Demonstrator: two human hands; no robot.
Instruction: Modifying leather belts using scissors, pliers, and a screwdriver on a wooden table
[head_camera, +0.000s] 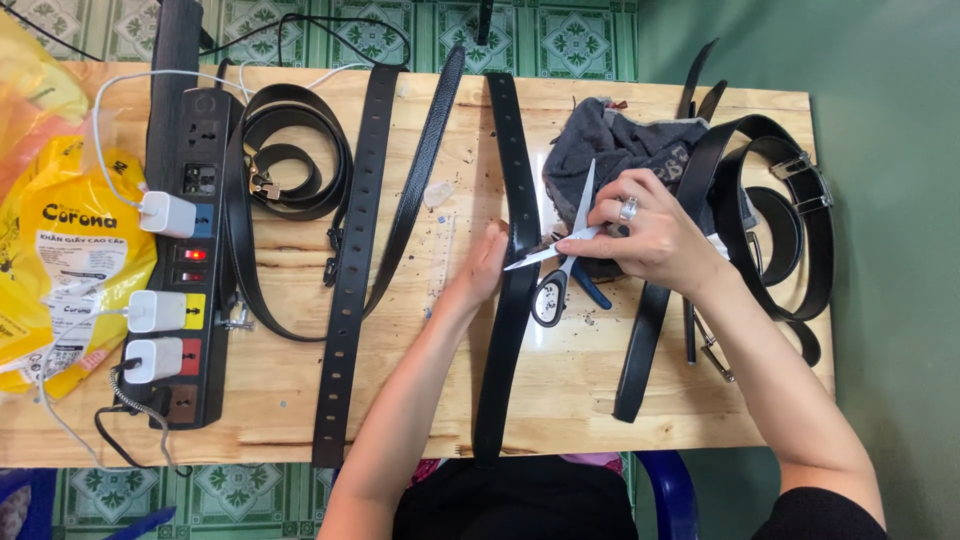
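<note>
Black belts (352, 290) lie on the pale wooden worktop (580, 390), beside a yellow bag (60, 250), over a green patterned floor (575, 40).

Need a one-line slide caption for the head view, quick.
Left hand steadies a black belt while right hand holds open scissors.

The near end of the middle belt (505, 330) runs off the desk's (420, 400) near edge and is lost against dark clothing. The left hand (482, 268) shows only its edge; its fingers lie hidden against that belt. The right hand (645, 240) covers part of the scissors (560, 262), and the blade tip blurs into the belt. A grey cloth (610, 145) hides the belts under it. At the desk's left edge, a yellow bag (60, 250) is cut off by the picture.
</note>
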